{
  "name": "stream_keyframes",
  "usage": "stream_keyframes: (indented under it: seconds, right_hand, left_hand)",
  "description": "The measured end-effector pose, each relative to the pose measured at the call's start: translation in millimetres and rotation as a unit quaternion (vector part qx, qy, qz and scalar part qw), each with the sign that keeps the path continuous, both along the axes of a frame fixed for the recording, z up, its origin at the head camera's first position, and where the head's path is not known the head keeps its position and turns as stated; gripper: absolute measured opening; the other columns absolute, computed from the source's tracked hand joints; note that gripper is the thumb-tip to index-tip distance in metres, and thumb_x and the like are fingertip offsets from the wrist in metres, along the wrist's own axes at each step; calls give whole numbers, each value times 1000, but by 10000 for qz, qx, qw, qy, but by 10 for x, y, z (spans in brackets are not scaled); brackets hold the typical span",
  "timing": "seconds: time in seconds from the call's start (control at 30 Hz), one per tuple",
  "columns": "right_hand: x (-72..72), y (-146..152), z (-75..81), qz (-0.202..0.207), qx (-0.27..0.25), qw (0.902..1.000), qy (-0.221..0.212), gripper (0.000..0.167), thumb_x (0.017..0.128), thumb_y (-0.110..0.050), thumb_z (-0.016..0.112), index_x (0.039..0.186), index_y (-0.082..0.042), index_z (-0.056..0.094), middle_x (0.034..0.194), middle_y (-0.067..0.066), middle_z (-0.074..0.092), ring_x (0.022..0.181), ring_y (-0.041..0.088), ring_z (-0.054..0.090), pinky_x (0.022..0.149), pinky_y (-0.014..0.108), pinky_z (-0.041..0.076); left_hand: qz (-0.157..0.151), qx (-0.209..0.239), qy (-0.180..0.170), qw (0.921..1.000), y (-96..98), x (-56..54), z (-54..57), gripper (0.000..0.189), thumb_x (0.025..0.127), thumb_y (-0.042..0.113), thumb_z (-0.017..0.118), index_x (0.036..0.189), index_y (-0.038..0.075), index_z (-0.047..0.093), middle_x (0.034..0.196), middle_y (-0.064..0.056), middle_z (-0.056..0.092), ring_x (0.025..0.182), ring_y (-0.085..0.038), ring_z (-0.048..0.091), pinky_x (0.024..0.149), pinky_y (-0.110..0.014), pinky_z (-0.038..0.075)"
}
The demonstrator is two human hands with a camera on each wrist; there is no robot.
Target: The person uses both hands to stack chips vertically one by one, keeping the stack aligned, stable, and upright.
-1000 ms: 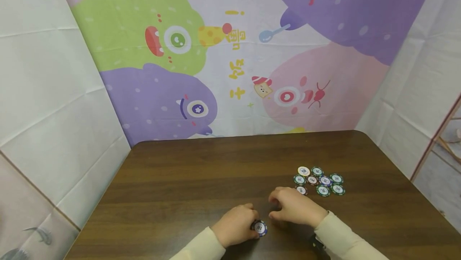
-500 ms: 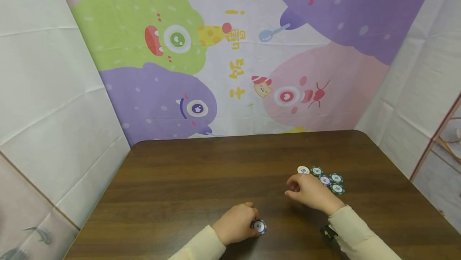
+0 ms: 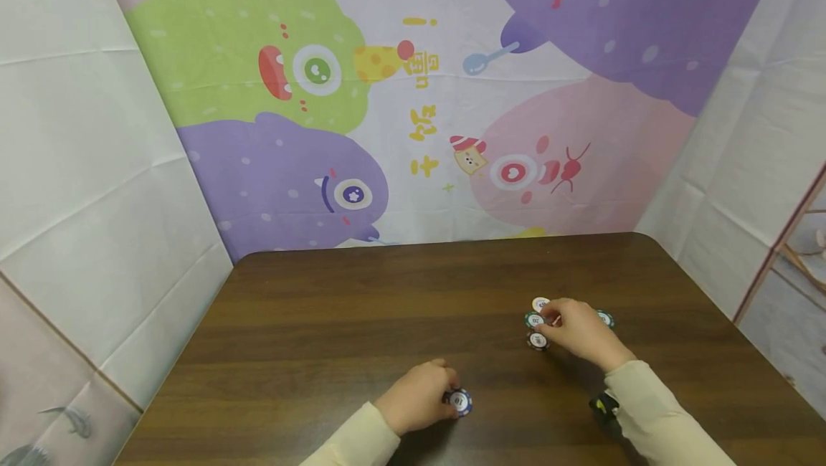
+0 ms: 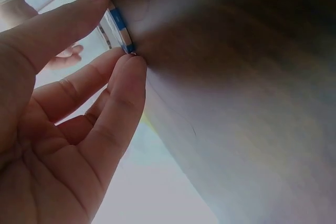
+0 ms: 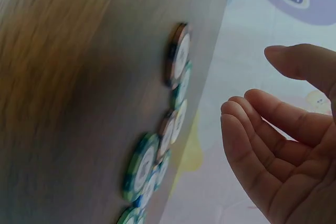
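Observation:
My left hand (image 3: 418, 398) pinches a blue-and-white poker chip (image 3: 460, 402) marked 10 near the front of the table. Thumb and fingertips hold the blue chip (image 4: 119, 27) by its edge in the left wrist view. Over the group of chips hovers my right hand (image 3: 584, 330), with nothing in its grasp. In the right wrist view, a gap separates the thumb from the bent fingers of the right hand (image 5: 289, 156). A brown chip (image 3: 538, 340), a green chip (image 3: 533, 320) and a yellow-rimmed chip (image 3: 540, 305) show beside it. It covers other chips.
Another green chip (image 3: 605, 318) peeks out right of the right hand. Several chips lie flat together, among them a near green chip (image 5: 142, 166). A brown wooden table (image 3: 348, 308) carries everything; a cartoon-printed cloth (image 3: 413, 215) hangs behind its far edge.
My right hand has moved right and away from me, from beside the left hand to above the chips. My left hand has shifted slightly left, still pinching the blue chip.

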State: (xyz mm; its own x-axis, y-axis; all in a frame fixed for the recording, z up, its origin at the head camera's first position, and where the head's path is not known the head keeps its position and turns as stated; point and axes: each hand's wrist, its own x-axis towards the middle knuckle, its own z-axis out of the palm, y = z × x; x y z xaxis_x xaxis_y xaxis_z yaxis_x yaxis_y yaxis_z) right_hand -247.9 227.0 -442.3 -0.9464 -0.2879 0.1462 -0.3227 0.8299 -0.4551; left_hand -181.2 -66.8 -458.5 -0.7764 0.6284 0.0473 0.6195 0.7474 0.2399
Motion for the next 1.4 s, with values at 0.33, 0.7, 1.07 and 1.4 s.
stream_keyframes:
  seconds: [0.33,0.7,1.07,1.4]
  right_hand:
    - [-85,38,-110,-103,293,9980,-558,15,85,-19,72,79,-6,64,68,0,55,59,13,46,55,29,38]
    - [-103,-61,-136,-214,624,9945,-815,50,83,-24,74,51,-19,37,48,-9,29,45,8,29,47,24,24]
    - [-91,-168,-128,-222,1052,9927,-548,42,82,-30,76,52,-15,50,50,-7,40,50,13,37,51,29,33]
    - [-73,-210,-130,-288,1094,9921,-540,39,79,-31,77,56,-13,52,52,-4,45,52,14,40,52,31,35]
  left_hand:
    - [39,41,-56,10000,-9,-2,-8,24,72,24,84,90,13,72,86,8,68,80,-1,55,72,-16,47]
    - [29,-1,17,10000,-15,6,-9,25,72,24,85,90,13,72,86,7,68,80,-1,56,72,-16,47]
    - [31,20,8,10000,-13,3,-16,24,72,24,85,89,13,72,85,7,68,78,-1,56,71,-16,47]
    - [44,67,-51,10000,-10,14,-10,24,71,23,85,88,12,72,83,7,67,77,0,54,70,-15,46]
